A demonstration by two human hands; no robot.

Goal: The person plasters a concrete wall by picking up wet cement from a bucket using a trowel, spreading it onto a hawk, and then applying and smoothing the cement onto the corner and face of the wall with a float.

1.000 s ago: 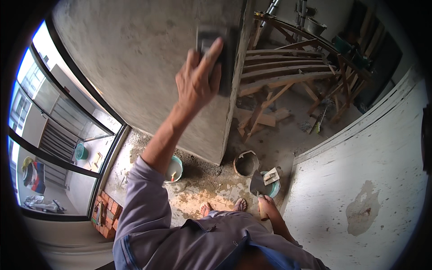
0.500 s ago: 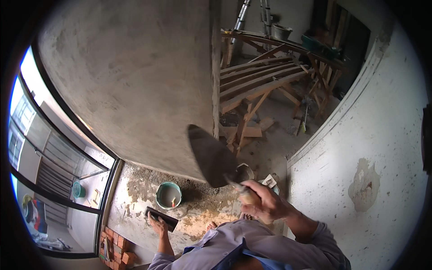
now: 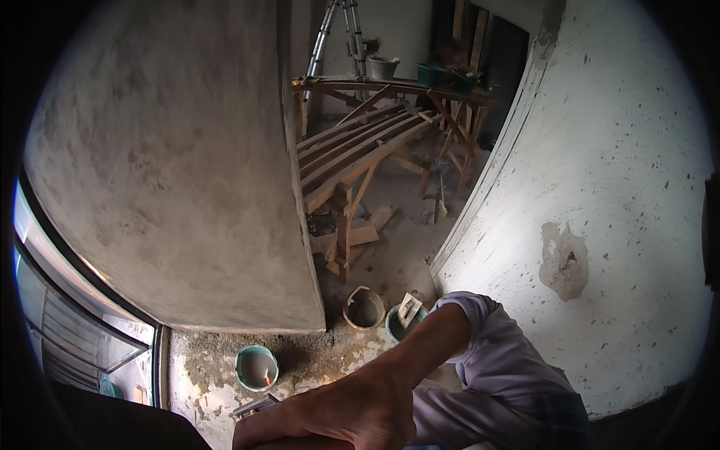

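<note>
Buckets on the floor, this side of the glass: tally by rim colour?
Teal: 2 (left bucket, right bucket)
Greyish-tan: 1 (middle bucket)
Total: 3

Here's the right arm slanting across the bottom, sleeve pushed up to the elbow, and the right hand (image 3: 330, 414) is low at the lower edge, fingers hard to make out! Just above it pokes the edge of a grey tool (image 3: 255, 406). Over on the stained floor (image 3: 307, 361) stands a teal bucket (image 3: 256, 350) of grey liquid; farther right, a round mortar-crusted bucket (image 3: 346, 310) beside a second teal bucket (image 3: 391, 328) with a float (image 3: 409, 309) on top. Grey wall (image 3: 165, 165) left, spattered white wall (image 3: 622, 187) right, and a wooden trestle (image 3: 345, 232) between them!
</note>
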